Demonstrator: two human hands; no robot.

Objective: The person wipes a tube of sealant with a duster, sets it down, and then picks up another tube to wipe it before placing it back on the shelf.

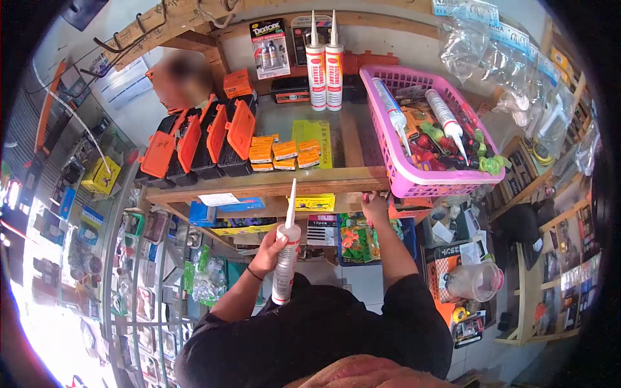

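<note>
My left hand point(269, 254) is wrapped round a silicone sealant cartridge point(284, 268), held upright with its long white nozzle pointing up, in front of the wooden counter edge. My right hand point(374, 208) is at the shelf just under the counter, right of the middle, its fingers closed around something small and reddish that I cannot make out. Two more sealant tubes point(317, 77) stand side by side at the back of the counter. A pink basket point(430, 183) on the right holds two tubes lying tilted on packets and colourful plastic parts.
Black cases with orange lids point(187, 142) stand on the counter's left. Small orange boxes point(284, 152) are stacked beside them. Below, a blue crate point(411, 249) holds green packets. A glass cabinet point(132, 278) is on the left; a clear plastic jar point(471, 282) lies at the right.
</note>
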